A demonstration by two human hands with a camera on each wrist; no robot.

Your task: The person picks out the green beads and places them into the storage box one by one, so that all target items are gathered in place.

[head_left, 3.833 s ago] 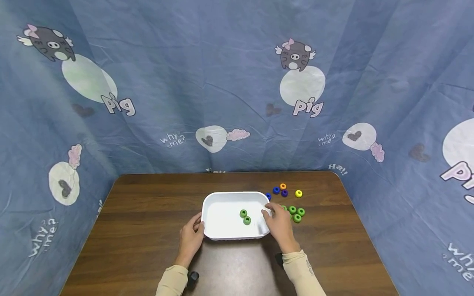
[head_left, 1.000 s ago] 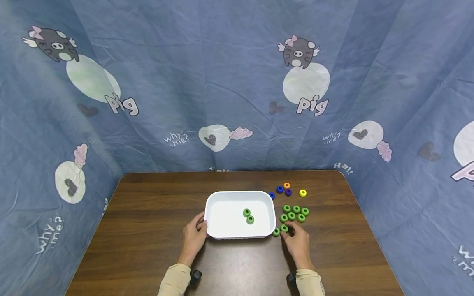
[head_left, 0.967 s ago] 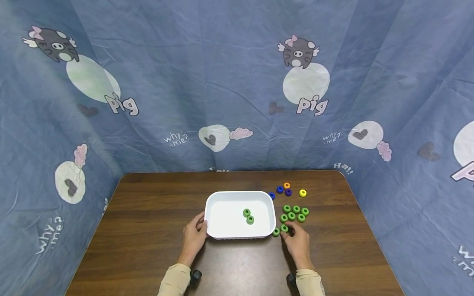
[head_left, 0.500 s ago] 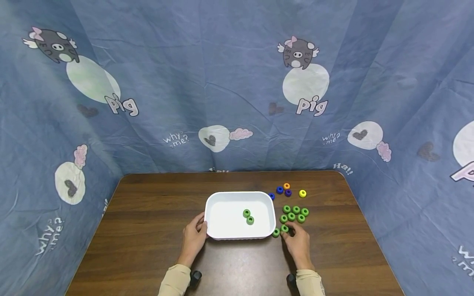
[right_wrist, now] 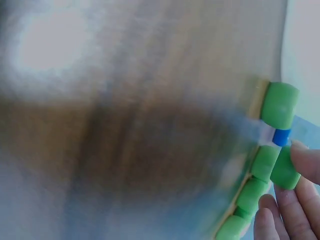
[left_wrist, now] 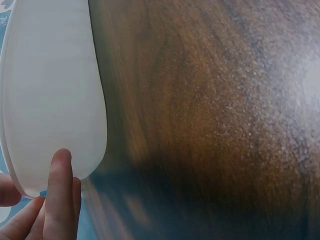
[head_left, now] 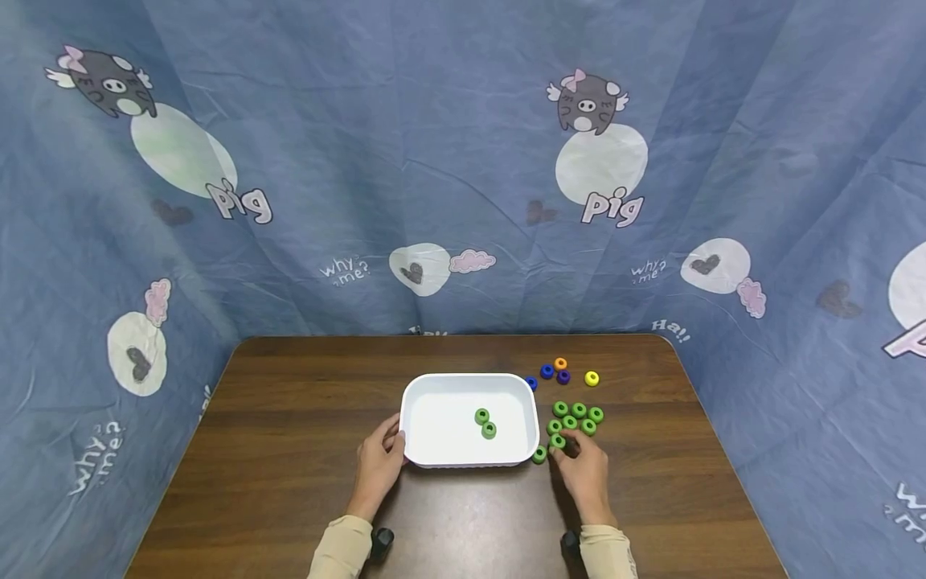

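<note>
A white tray (head_left: 434,422) stands mid-table with two green beads (head_left: 489,430) inside it. At its left end, my left hand (head_left: 379,462) grips the side; the left wrist view shows its fingers (left_wrist: 61,185) against the outer wall of the tray (left_wrist: 55,90), with the thumb across the rim. To the right of the tray, my right hand (head_left: 586,470) pinches a green bead (head_left: 557,442) between thumb and fingers. In the right wrist view that pinched bead (right_wrist: 285,170) looks slightly raised and tilted beside other beads (right_wrist: 251,195).
Several green beads (head_left: 569,423) cluster just beyond my right hand. One green bead (head_left: 539,454) lies by the tray's near right corner. Farther back are blue beads (head_left: 546,371), an orange bead (head_left: 560,364), a dark purple bead (head_left: 563,377) and a yellow bead (head_left: 592,379) on the wooden table (head_left: 304,386).
My right hand has gone from the tray's right rim to the green bead. In the last half second hand and bead have shifted slightly away from me. My left hand stays at the tray.
</note>
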